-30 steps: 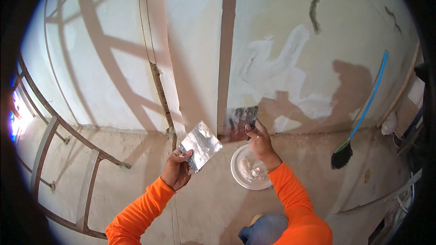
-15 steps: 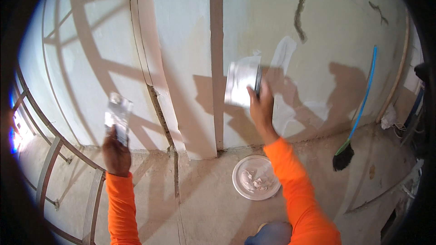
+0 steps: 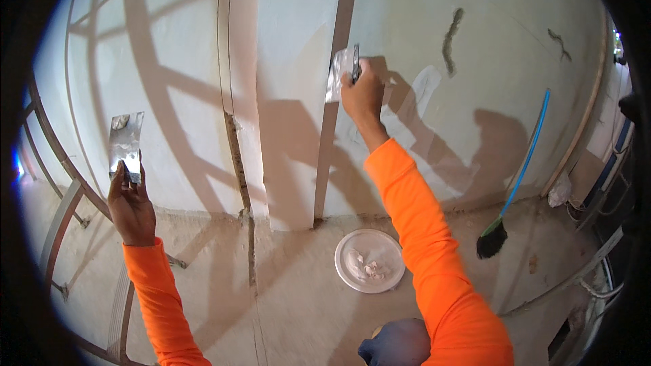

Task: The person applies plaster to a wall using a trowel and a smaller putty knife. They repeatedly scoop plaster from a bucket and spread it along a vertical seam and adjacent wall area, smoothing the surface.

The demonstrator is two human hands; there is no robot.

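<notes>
My left hand [image 3: 133, 213] grips a flat metal putty knife [image 3: 127, 141], blade up, with a dab of pale putty at its top corner. My right hand [image 3: 365, 98] is closed on a wider metal putty knife [image 3: 339, 76], its shiny blade at the edge of the wall's pillar; whether it touches cannot be made out. Right of that blade, a pale smoothed putty patch [image 3: 425, 87] shows on the wall [image 3: 400, 7]. Below, on the floor, a round white lid [image 3: 342, 264] holds a mound of pale putty [image 3: 366, 268].
Dark gouged cracks [image 3: 450, 44] mark the wall at upper right. A broom [image 3: 493, 238] with a blue handle leans there. A metal ladder [image 3: 60, 227] stands at left. A long cracked groove [image 3: 237, 156] runs down beside the pillar. My knee [image 3: 400, 342] shows at the bottom.
My right hand has moved up and left with its putty knife, over to the pillar's edge. My left hand has shifted left, its blade now tilted upright. The view has shifted slightly.
</notes>
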